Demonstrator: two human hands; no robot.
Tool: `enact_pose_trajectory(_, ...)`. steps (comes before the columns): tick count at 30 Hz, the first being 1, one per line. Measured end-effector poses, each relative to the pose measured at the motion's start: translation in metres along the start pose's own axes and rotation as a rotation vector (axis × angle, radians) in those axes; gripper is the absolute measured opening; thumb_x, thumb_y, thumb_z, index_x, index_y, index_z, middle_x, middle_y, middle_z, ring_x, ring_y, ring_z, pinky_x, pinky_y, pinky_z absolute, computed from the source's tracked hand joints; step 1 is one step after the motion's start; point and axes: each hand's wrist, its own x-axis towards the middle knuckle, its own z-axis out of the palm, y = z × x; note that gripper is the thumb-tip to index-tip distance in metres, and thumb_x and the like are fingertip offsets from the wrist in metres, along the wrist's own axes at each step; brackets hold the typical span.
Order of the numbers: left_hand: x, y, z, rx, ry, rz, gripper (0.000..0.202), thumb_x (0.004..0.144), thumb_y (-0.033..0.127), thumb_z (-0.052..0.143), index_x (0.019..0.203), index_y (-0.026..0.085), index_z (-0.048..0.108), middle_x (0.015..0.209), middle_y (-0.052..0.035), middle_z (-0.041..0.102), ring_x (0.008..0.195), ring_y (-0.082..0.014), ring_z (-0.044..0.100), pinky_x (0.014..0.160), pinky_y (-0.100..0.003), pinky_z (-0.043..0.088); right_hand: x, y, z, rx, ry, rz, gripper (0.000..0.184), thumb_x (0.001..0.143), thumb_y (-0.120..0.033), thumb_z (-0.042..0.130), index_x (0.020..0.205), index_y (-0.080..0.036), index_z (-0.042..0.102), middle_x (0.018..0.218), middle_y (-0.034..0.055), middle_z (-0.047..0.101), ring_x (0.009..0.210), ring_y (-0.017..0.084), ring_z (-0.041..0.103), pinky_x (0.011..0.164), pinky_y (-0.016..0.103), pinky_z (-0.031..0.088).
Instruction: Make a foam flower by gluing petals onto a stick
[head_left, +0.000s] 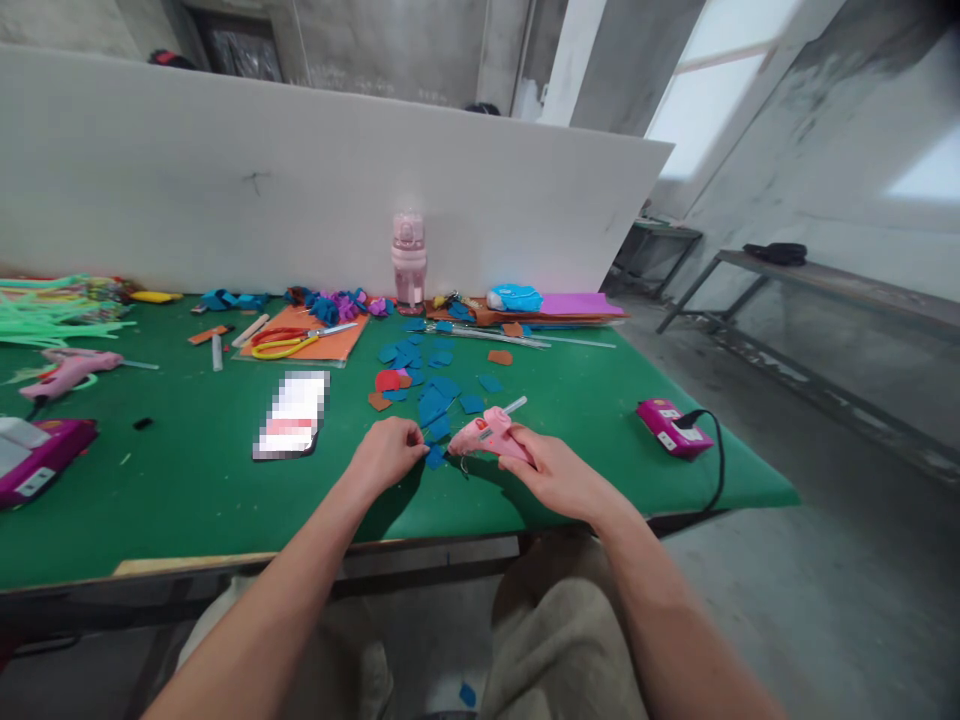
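My right hand (pixel 551 470) grips a pink glue gun (pixel 487 430) by its handle, nozzle pointing left and down toward a small blue felt piece (pixel 435 457) on the green table (pixel 187 480). My left hand (pixel 390 452) is closed in a pinch at that blue piece, holding it against the table. Just beyond lies a scatter of several blue felt pieces (pixel 431 385), with a red round piece (pixel 387 381) and brown pieces among them.
A pink power strip (pixel 671 427) with a black cable sits at the right edge. A phone (pixel 292 415), yellow-handled scissors (pixel 289 342) on orange felt, a pink bottle (pixel 409 258), a second glue gun (pixel 67 370) and a white partition board (pixel 300 180) stand further back.
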Motion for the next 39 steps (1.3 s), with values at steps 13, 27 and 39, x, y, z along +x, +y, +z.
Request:
enact_pose_trajectory(13,-0.001,-0.001,0.000,-0.016,0.006,0.013,0.016,0.069,0.031,0.055,0.067,0.018,0.064,0.063,-0.0027,0.064,0.061,-0.0152,0.056,0.051,-0.023,0.031,-0.004,0.014,-0.016,0.621,-0.038,0.088,0.032,0.081,-0.039,0.044,0.102,-0.016,0.049,0.087,0.0058,0.059,0.047,0.007,0.038,0.044,0.021,0.033)
enact_pose_trajectory(27,-0.006,-0.003,-0.017,-0.382,0.051,0.008,0.028,0.065,0.042,0.054,0.063,0.015,0.062,0.057,0.0005,0.058,0.056,-0.0125,0.050,0.052,-0.022,0.033,0.011,0.091,-0.018,0.214,0.341,0.380,0.026,0.076,-0.035,0.044,0.089,-0.015,0.053,0.067,0.0000,0.054,0.055,0.010,0.049,0.049,0.020,0.039)
enact_pose_trajectory(39,-0.019,0.004,-0.034,-0.709,0.054,0.017,0.031,0.062,0.043,0.058,0.070,0.013,0.061,0.051,0.0042,0.049,0.042,-0.0053,0.035,0.041,-0.019,0.025,0.024,0.071,-0.010,-0.138,0.629,0.302,0.028,0.078,-0.032,0.045,0.091,-0.012,0.059,0.091,0.0134,0.060,0.091,0.022,0.053,0.079,0.032,0.038)
